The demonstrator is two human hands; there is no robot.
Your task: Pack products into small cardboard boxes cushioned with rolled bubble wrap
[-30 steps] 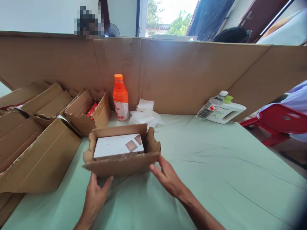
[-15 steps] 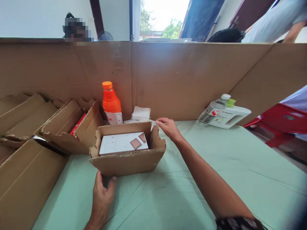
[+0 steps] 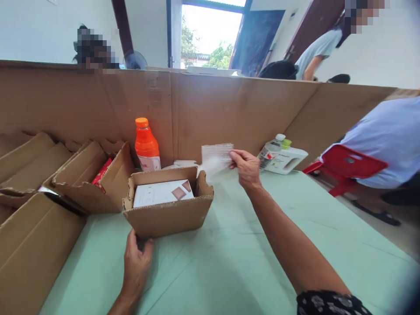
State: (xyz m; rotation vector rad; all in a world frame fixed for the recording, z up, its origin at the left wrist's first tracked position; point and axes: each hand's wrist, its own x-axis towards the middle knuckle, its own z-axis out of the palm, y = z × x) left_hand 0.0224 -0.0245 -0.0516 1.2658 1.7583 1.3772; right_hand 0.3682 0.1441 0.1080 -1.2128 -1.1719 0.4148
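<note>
My right hand (image 3: 246, 168) pinches the edge of a translucent white piece of bubble wrap (image 3: 215, 158), held up just beyond the right end of an open cardboard box (image 3: 170, 217). Inside that box lies a white carton (image 3: 157, 194) with brown squares printed on it. My left hand (image 3: 138, 258) is at the box's lower left corner, thumb and fingers apart; whether the fingertips touch the cardboard I cannot tell. More white wrapping (image 3: 183, 163) lies behind the box, partly hidden.
An orange bottle (image 3: 146, 144) stands behind the box. Other cardboard boxes (image 3: 95, 179) fill the left, one with a red packet (image 3: 103, 173). Back right are a clear bottle (image 3: 269, 153) and white jug (image 3: 287, 161). A cardboard partition (image 3: 229, 109) runs behind; people sit beyond it.
My right hand has taken hold of the bubble wrap and raised it from behind the box. My left hand stays by the box corner. The camera view has shifted somewhat to the right.
</note>
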